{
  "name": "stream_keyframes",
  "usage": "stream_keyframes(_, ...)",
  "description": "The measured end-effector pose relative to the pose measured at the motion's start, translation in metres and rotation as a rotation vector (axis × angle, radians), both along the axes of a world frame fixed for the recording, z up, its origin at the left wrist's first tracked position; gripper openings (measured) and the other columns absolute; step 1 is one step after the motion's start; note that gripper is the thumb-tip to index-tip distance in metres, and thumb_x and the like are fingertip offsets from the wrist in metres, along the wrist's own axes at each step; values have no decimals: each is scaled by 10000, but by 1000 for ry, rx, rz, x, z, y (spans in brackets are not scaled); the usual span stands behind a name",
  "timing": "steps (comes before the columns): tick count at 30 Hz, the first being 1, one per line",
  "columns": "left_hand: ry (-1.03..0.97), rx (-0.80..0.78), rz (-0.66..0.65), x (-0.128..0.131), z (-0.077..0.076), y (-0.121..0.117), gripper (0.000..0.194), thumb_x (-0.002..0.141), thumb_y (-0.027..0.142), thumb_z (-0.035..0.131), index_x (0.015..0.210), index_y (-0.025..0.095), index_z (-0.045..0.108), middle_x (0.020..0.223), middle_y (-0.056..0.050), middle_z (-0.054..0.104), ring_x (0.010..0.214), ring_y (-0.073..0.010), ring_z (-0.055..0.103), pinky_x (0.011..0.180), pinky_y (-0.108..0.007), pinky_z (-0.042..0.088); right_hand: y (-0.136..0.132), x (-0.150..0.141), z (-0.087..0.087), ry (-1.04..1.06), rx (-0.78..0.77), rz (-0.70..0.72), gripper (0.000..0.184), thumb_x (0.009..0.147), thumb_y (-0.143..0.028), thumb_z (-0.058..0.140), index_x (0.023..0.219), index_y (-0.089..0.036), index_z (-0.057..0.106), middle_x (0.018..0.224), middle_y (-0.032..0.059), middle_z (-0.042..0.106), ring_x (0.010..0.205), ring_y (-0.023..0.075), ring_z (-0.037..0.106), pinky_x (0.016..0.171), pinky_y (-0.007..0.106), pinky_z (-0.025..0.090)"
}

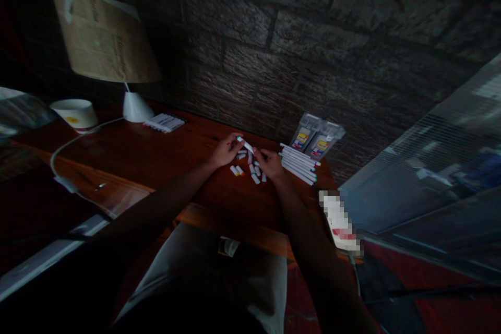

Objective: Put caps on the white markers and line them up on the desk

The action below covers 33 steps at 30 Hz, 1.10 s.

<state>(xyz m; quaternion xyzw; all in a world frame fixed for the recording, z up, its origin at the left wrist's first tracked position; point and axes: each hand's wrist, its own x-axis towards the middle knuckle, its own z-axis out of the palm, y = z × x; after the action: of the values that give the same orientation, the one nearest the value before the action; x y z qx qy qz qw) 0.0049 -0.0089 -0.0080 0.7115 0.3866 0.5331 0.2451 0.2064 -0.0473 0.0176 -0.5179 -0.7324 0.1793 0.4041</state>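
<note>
A white marker point(246, 144) with a green end is held slantwise between both hands above the wooden table. My left hand point(226, 150) pinches its green end, and my right hand point(270, 163) grips the lower right end. Beneath and in front of the hands lie several loose marker caps point(254, 178), some grey, with a yellow and an orange one point(240, 170) side by side. Just right of my right hand, several white markers point(299, 163) lie in a row, their ends coloured. Behind that row stand two clear plastic cases point(318, 137) with yellow and blue labels.
A lamp point(135, 106) with a brown shade, a paper cup point(76, 115) and a further set of white markers point(166, 122) occupy the table's left. A cabled, blurred-out device point(341, 223) lies at the right edge. Behind rises a stone wall point(242, 57).
</note>
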Motion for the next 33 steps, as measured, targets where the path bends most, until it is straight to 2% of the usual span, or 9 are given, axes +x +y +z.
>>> stream_keyframes(12, 31, 1, -55, -2, 4, -5, 412, 909, 453, 563, 1207, 173, 615, 886, -34, 691, 790, -170, 646, 743, -290, 517, 6, 3, -7, -5, 27, 11, 510, 905, -605, 500, 627, -194, 616, 554, -34, 534, 564, 100, 505, 542, 220, 340)
stream_keyframes(25, 41, 11, -55, -2, 3, -4, 410, 917, 430, 561, 1220, 160, 617, 899, -47, 700, 779, -170, 651, 725, -290, 519, 2, 1, -3, 35, -29, 67, 453, 901, -574, 536, 699, -197, 683, 594, -22, 609, 581, 105, 557, 547, 210, 375)
stream_keyframes(33, 11, 7, -89, -2, 3, -4, 401, 931, 409, 546, 1239, 158, 598, 967, -56, 704, 842, -171, 666, 783, -299, 530, 4, 1, -5, 105, -76, 79, 434, 884, -575, 560, 703, -199, 679, 605, -22, 628, 564, 105, 556, 516, 212, 376)
